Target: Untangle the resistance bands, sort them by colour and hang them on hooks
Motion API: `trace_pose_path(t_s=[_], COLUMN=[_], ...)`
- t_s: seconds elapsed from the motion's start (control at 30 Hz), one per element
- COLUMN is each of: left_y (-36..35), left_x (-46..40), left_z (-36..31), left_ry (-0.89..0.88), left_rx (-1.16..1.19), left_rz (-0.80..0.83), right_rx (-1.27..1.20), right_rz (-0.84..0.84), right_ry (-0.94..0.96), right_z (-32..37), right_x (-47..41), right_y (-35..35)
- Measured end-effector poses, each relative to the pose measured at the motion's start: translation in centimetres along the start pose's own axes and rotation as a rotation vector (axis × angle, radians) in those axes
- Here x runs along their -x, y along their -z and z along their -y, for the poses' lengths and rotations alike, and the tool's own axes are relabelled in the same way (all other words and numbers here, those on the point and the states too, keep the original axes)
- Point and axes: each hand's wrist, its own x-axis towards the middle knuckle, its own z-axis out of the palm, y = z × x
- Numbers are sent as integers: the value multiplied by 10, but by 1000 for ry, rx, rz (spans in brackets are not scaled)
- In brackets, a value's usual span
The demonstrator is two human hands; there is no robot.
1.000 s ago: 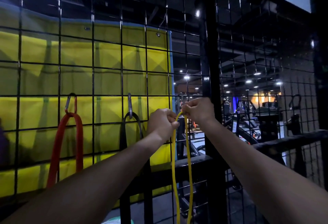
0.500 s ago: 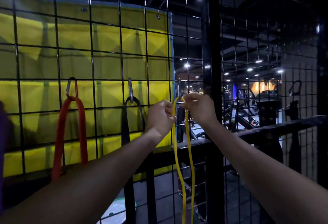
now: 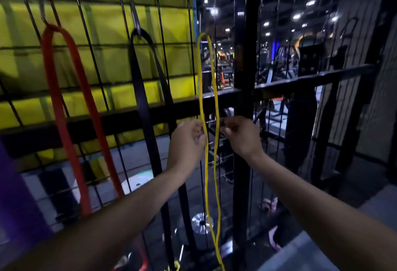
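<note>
Black wire grid (image 3: 163, 60), dim gym beyond, yellow band (image 3: 211, 90) hanging, left grip (image 3: 187, 139) pinching it, right grip (image 3: 242, 134) unclear

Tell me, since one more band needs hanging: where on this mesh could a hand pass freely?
Free: the mesh between the red band and black band, and between black and yellow band. Crowded: around the yellow strands, where the left hand and right hand sit beside the black post.

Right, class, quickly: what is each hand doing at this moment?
Left hand: fingers curled, touching one strand of the hanging yellow band; a firm grip cannot be told.
Right hand: fingers curled beside the other strand; holding it cannot be told.
</note>
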Motion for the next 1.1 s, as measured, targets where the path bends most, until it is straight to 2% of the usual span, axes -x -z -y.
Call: trace_pose_path(t_s=[0.13,0.23,0.3,0.37,0.47,0.63,0.87,1.1], left_y=[-24,-35,-38,-40,-33,4,81,190], left_x=[20,24,24,27,37,50,86,132], left_z=[27,34,34,38,39,27,5,11], left_ry=[133,172,214,233,266,251,171,100], left_rx=[-92,-66,-19,-1,15,110,111,9], left_rz=[175,329,351,345,350,300,219,31], right_rx=[-24,-84,-53,-70,-21,66,120,62], right_rz=[225,277,298,292,197,171,164,217], right_ry=[-103,-123,-150,-173,-176,-129,-5,105], right_z=[-20,-34,-42,-46,-46,-12,73,162], right_x=[19,21,23,28,35,44,87,148], right_y=[-23,-37,-44,-44,-39,-15,9,10])
